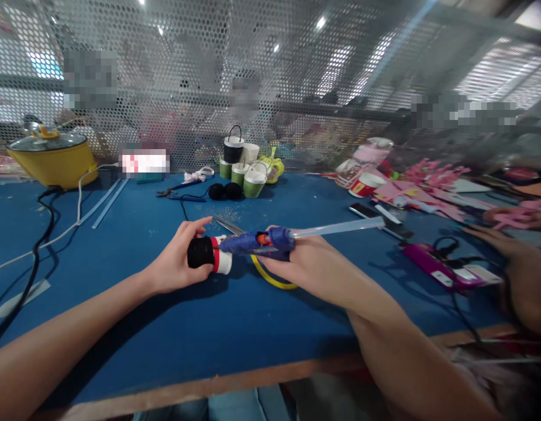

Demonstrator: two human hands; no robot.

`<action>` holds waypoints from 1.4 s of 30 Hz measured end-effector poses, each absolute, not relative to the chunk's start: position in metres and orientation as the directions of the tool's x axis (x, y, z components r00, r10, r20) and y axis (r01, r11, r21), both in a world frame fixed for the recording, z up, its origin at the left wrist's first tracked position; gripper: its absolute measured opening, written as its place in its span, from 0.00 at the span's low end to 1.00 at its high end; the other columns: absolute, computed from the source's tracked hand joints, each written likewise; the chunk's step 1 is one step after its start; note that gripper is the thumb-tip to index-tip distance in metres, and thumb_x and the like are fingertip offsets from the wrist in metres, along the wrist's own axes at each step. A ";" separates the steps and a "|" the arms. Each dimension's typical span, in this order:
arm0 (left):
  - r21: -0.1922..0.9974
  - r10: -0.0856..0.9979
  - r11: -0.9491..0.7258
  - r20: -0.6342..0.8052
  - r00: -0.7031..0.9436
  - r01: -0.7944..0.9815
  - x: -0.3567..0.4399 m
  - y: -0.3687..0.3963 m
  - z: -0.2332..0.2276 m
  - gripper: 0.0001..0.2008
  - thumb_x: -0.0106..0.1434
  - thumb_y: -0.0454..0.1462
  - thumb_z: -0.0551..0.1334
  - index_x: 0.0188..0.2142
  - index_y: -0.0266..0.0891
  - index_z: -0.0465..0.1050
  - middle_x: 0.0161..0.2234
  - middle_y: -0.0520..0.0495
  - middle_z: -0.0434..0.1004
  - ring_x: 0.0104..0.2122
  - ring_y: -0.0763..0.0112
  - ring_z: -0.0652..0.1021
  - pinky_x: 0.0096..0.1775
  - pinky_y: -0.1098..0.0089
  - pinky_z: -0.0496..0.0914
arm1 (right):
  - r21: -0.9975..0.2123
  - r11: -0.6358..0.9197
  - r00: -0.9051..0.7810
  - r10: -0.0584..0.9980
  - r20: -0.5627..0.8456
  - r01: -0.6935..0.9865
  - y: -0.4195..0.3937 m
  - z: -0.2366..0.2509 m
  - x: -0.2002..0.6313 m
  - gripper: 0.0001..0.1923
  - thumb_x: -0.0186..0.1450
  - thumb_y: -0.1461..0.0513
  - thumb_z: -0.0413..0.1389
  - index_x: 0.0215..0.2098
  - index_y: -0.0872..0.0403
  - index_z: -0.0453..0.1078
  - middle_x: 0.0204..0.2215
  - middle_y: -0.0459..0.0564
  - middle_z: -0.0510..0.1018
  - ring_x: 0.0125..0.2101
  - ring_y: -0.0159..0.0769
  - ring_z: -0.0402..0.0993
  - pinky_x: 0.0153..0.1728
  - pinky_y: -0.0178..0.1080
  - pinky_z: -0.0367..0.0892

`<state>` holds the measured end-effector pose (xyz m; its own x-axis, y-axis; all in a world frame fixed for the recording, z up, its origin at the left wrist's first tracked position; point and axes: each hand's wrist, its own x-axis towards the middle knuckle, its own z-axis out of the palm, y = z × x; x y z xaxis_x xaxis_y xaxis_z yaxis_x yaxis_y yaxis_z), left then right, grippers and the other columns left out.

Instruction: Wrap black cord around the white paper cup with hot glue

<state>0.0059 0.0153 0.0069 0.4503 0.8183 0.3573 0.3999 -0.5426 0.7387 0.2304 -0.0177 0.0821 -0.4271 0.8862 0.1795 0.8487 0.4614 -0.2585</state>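
Note:
My left hand (179,258) grips a small paper cup (225,263), white with a red band, lying on its side. Black yarn (200,252) is wound around the end nearest my palm. In my right hand (312,263) is a blue hot glue gun (252,241), its nozzle pointing left at the cup's red band; whether it touches I cannot tell. A long clear glue stick (340,227) juts from its back. Partly hidden behind the gun lie a yellow ring (274,282) and scissors (227,224).
Small green-wrapped cups (254,183), black yarn balls (233,191) and pliers (178,188) lie toward the back. At left stands a yellow pot (55,164) with cords. On the right are a phone (379,221), a purple power strip (441,266) and another person's hand (493,240).

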 end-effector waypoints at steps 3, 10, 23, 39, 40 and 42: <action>0.713 0.799 -0.574 0.382 0.465 0.402 0.006 0.015 0.007 0.35 0.50 0.33 0.60 0.56 0.40 0.49 0.44 0.43 0.57 0.46 0.61 0.64 0.51 0.55 0.61 | -0.263 0.463 -0.435 0.886 0.157 0.847 -0.018 0.083 0.231 0.09 0.58 0.61 0.51 0.21 0.54 0.61 0.20 0.43 0.71 0.22 0.30 0.65 0.24 0.34 0.56; 0.665 0.755 -0.636 0.429 0.496 0.391 0.006 0.014 0.006 0.36 0.49 0.31 0.60 0.57 0.41 0.48 0.45 0.42 0.56 0.46 0.61 0.64 0.51 0.55 0.61 | -0.293 0.446 -0.421 0.895 0.147 0.846 -0.015 0.084 0.231 0.10 0.58 0.61 0.50 0.19 0.54 0.61 0.17 0.43 0.69 0.20 0.30 0.64 0.24 0.34 0.57; 0.611 0.705 -0.692 0.458 0.542 0.384 0.007 0.011 0.008 0.39 0.48 0.29 0.60 0.58 0.45 0.45 0.47 0.42 0.55 0.45 0.60 0.65 0.50 0.53 0.62 | -0.304 0.445 -0.423 0.895 0.140 0.842 -0.018 0.088 0.232 0.11 0.58 0.60 0.50 0.19 0.54 0.63 0.18 0.43 0.69 0.21 0.31 0.65 0.25 0.35 0.58; 0.564 0.657 -0.740 0.486 0.577 0.367 0.007 0.009 0.009 0.41 0.47 0.29 0.59 0.59 0.44 0.43 0.47 0.41 0.54 0.45 0.59 0.64 0.48 0.53 0.63 | -0.292 0.418 -0.407 0.908 0.102 0.860 -0.014 0.089 0.231 0.14 0.59 0.58 0.49 0.18 0.54 0.62 0.18 0.45 0.69 0.21 0.33 0.65 0.24 0.35 0.58; 0.554 0.648 -0.747 0.487 0.585 0.367 0.007 0.009 0.009 0.41 0.47 0.29 0.59 0.59 0.44 0.43 0.47 0.41 0.54 0.45 0.59 0.64 0.48 0.53 0.64 | -0.289 0.422 -0.410 0.906 0.106 0.859 -0.012 0.089 0.230 0.14 0.59 0.59 0.49 0.17 0.54 0.61 0.17 0.45 0.68 0.21 0.33 0.65 0.24 0.35 0.58; 0.535 0.633 -0.762 0.493 0.597 0.366 0.007 0.009 0.009 0.41 0.48 0.29 0.59 0.59 0.45 0.42 0.47 0.41 0.53 0.46 0.58 0.63 0.47 0.54 0.64 | -0.278 0.421 -0.406 0.907 0.113 0.863 -0.011 0.088 0.230 0.15 0.59 0.59 0.49 0.16 0.54 0.59 0.15 0.44 0.66 0.20 0.32 0.63 0.23 0.35 0.57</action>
